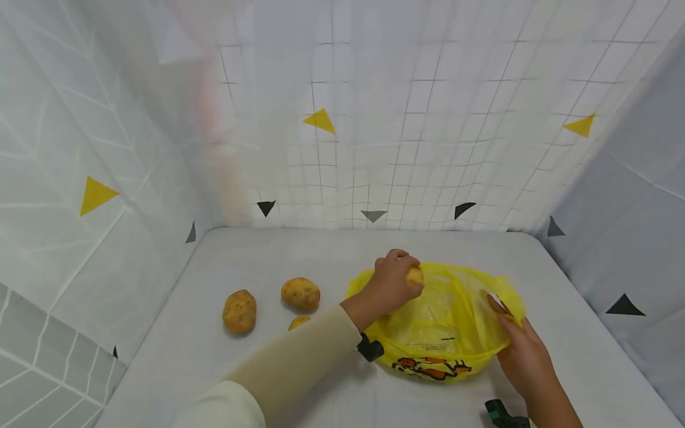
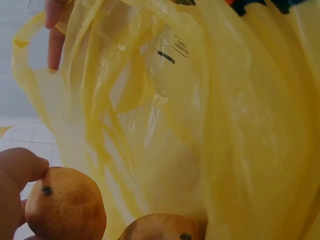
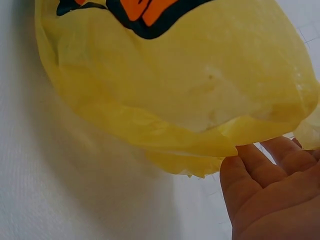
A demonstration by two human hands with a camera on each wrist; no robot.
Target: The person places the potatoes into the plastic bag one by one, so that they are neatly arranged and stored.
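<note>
My left hand point(image 1: 386, 286) grips a potato point(image 1: 414, 276) above the left side of a yellow plastic bag point(image 1: 428, 327). In the left wrist view, the held potato point(image 2: 67, 205) shows a dark spot near my thumb. A second potato point(image 2: 162, 229) appears beside it, cut off by the bottom edge; whether it lies in the bag or in my hand I cannot tell. My right hand point(image 1: 521, 356) pinches the bag's right rim, thumb over the edge, keeping the mouth spread. From the right wrist, fingers point(image 3: 255, 170) lie against the bag's outside.
Left of the bag, two potatoes lie on the white table: one potato point(image 1: 239, 312) farther left, another potato point(image 1: 301, 294) nearer the bag. A third potato point(image 1: 298, 321) is partly hidden by my left sleeve point(image 1: 299, 362). White sheeted walls point(image 1: 342, 178) enclose the table's back and sides.
</note>
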